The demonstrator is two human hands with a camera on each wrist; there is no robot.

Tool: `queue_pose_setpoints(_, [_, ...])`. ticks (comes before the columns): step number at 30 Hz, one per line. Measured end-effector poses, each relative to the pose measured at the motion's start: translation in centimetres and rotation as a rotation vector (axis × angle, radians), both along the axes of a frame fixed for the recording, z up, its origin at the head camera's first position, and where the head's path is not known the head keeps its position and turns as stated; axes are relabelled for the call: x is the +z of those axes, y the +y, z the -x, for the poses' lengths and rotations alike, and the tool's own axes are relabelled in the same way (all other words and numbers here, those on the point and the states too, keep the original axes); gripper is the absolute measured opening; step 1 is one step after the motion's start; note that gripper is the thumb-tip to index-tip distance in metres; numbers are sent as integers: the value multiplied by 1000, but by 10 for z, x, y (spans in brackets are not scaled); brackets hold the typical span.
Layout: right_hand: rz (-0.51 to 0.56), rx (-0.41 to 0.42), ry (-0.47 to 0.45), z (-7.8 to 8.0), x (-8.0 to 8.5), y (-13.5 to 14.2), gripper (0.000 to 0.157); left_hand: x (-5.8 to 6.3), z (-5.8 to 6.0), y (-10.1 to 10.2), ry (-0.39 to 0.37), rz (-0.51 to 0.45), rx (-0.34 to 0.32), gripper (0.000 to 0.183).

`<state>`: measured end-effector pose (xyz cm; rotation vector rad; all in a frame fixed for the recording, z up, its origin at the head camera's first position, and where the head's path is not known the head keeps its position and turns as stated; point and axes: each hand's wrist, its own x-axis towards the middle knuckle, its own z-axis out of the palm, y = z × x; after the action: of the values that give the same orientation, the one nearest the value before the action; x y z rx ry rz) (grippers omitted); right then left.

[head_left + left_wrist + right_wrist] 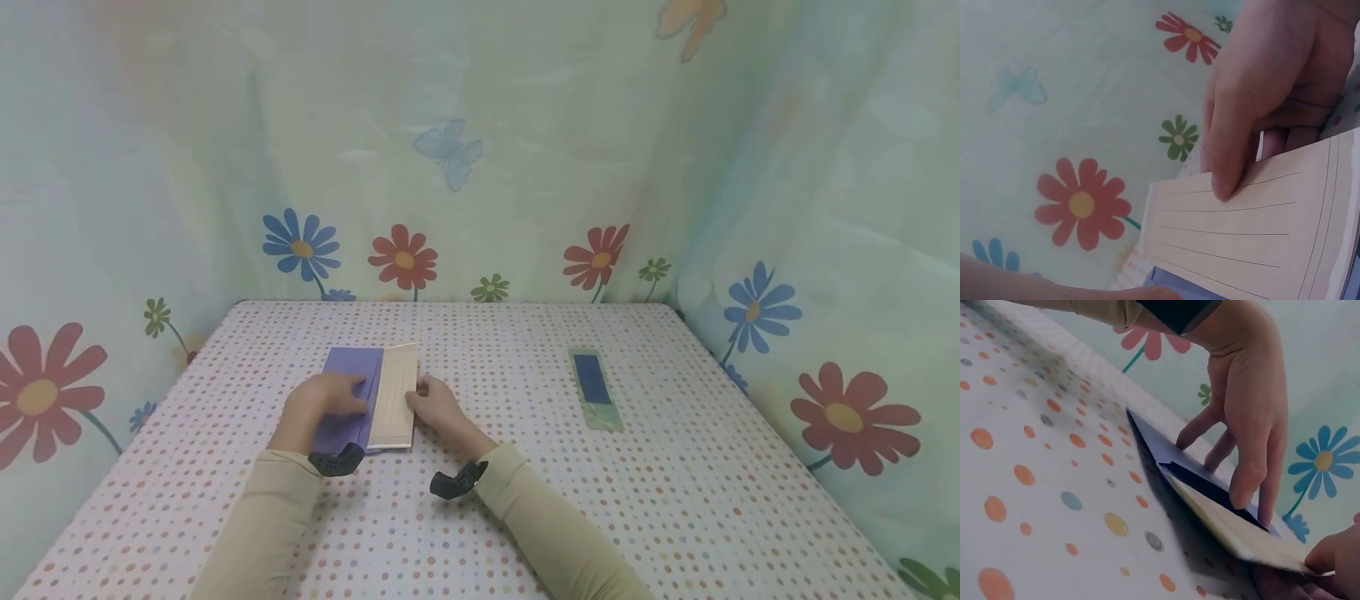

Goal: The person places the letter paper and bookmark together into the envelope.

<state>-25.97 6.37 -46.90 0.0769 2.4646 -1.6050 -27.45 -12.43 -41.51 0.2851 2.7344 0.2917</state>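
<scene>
A purple folder [354,360] lies toward the left of the table, with a cream lined card [393,396] angled up along its right side. The left hand [327,395] rests on the folder, and in the right wrist view its fingertips [1244,495] press down by the dark slot between folder and card. At the card's right edge, the right hand [441,410] pinches it. The left wrist view shows the right thumb lying on the lined face, with the other fingers mostly hidden under the card. That pinched edge is raised above the tabletop in the right wrist view.
A flat green packet [604,418] with a dark blue panel lies on the right of the dotted tablecloth [510,517]. Flower-printed curtains [525,167] enclose the table at the back and both sides. Black straps sit at both wrists.
</scene>
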Motion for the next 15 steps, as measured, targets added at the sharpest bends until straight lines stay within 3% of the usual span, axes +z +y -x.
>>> queue_pose_setpoints(8, [-125,-2,120,-1,-4,-1,55,1,0,0,3,-13,-2,67])
queue_pose_setpoints(15, [-172,11,120,-3,-5,-1,62,1,0,1,-28,-2,21,67])
